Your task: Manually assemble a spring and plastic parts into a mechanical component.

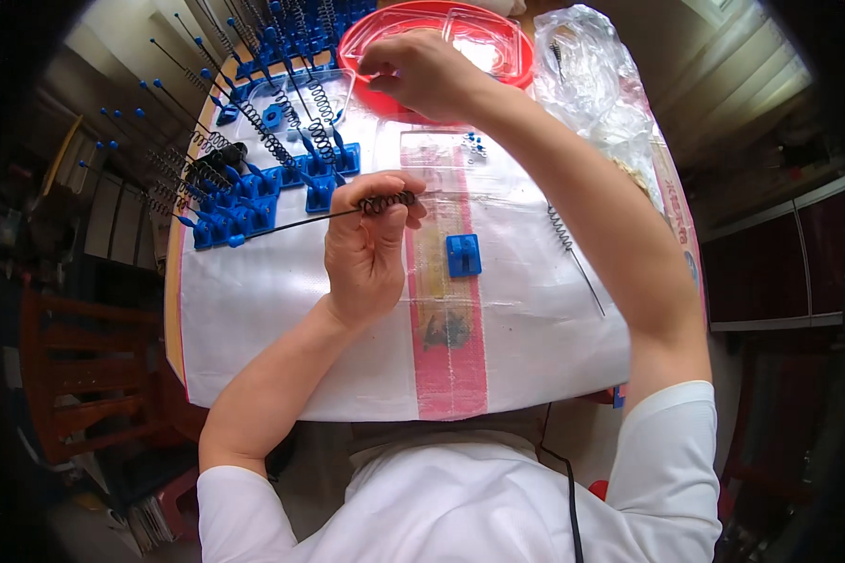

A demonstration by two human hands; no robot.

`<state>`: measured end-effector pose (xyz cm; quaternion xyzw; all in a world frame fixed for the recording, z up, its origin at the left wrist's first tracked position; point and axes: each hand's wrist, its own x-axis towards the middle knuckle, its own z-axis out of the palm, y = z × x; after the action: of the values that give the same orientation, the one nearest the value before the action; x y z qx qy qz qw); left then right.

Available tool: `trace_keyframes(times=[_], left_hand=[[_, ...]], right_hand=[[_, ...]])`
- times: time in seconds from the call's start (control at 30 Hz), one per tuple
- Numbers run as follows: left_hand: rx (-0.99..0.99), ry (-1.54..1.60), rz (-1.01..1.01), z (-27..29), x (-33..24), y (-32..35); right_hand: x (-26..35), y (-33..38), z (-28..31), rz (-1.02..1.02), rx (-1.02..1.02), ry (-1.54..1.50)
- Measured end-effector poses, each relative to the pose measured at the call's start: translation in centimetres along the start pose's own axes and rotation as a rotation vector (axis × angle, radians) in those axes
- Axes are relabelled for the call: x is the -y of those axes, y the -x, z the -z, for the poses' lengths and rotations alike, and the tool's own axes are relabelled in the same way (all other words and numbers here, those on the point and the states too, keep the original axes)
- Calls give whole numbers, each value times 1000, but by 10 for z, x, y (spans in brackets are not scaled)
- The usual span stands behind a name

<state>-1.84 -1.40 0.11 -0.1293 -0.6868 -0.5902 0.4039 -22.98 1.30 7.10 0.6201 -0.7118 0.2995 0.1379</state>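
My left hand (361,258) is closed around a black coil spring (385,203), which lies across its fingertips. A thin black rod runs out of the spring to the left and ends in a blue tip (237,240). Up at the far side, my right hand (427,68) hangs over the left part of a red basin (355,42), its fingers curled together; whether anything is between them is hidden. A single blue square base (463,256) lies to the right of my left hand. Several small blue and white pieces (475,144) lie scattered beyond it.
Many blue bases with upright black springs (244,202) crowd the table's left side. A clear plastic tray (347,98) sits beside them. A crumpled clear bag (591,75) lies at the far right, with another spring and rod (573,249) nearer to me, beside my right arm.
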Motion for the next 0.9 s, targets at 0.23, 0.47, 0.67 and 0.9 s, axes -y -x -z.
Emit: trace_keyframes(times=[0.23, 0.47, 0.67, 0.9], left_hand=[[-27, -89, 19, 6, -2, 5], [-41, -83, -18, 6, 0, 4], [-29, -99, -30, 5, 1, 0], [-63, -115, -35, 7, 2, 2]], right_hand=[[-9, -73, -84, -57, 249, 1], [3, -99, -115, -120, 425, 77], [-10, -99, -128, -188, 452, 98], [2, -101, -134, -238, 436, 51]])
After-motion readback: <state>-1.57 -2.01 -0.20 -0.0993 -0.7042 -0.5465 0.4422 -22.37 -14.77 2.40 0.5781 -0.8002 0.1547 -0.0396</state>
